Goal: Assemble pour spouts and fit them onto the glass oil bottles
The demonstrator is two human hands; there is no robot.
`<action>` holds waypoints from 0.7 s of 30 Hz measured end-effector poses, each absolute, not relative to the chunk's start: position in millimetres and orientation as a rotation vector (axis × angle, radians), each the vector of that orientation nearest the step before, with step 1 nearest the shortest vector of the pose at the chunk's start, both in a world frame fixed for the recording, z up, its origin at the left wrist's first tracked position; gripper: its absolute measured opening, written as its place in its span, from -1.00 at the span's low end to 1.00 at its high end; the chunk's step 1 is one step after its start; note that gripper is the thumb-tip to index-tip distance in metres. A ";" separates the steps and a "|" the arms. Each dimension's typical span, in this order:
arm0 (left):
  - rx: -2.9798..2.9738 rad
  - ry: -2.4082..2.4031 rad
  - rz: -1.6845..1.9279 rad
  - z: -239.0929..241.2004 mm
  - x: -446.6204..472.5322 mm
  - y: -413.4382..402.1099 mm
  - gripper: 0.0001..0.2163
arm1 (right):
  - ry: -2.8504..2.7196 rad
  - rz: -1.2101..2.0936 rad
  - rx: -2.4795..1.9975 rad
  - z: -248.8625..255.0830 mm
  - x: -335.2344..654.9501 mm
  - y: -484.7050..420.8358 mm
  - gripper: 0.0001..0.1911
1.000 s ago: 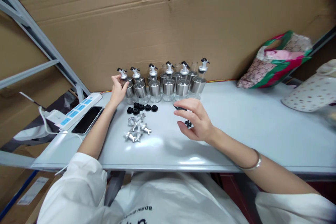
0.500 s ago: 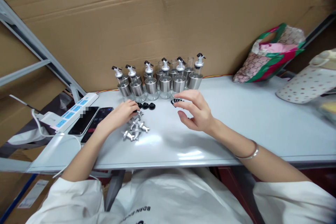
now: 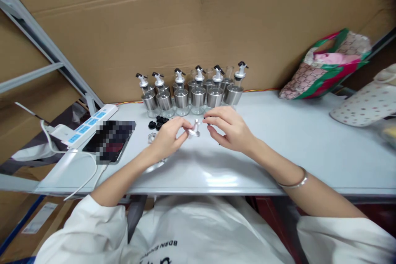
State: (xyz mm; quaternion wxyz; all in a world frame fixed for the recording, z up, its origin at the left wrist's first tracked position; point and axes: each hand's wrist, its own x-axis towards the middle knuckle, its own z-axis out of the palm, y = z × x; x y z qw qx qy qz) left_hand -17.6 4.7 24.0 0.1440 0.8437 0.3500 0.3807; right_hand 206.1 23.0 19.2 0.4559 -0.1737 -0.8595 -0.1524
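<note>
Metal pourer spout (image 3: 194,129) is held above the desk (image 3: 293,144), clamped in fingers of the left hand (image 3: 168,138); right hand (image 3: 232,131) fingers are pinched together beside it. Judged light, rigid, slick; best gripped at the flange.

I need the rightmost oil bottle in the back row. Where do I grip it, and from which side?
Take the rightmost oil bottle around its steel-sleeved body, probably coming from the right. That side is open, while the next bottle stands close on its left. The pourer top is thin and looks like a poor hold.
</note>
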 end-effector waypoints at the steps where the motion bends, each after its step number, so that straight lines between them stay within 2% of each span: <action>1: 2.321 0.988 1.135 20.6 -11.5 1.8 -0.93 | -2.153 -0.361 -0.433 18.2 206.7 24.7 -0.81; 5: 1.873 0.880 1.088 8.9 0.7 -6.3 -0.85 | -2.160 -0.322 -0.417 15.6 209.3 28.8 -0.80; 10: 1.613 0.708 1.048 0.2 1.1 -9.6 -0.73 | -2.144 -0.339 -0.350 16.9 209.8 25.9 -0.78; 21: 1.565 0.622 0.980 -4.3 0.2 -10.2 -0.77 | -2.201 -0.349 -0.332 20.3 205.1 19.4 -0.87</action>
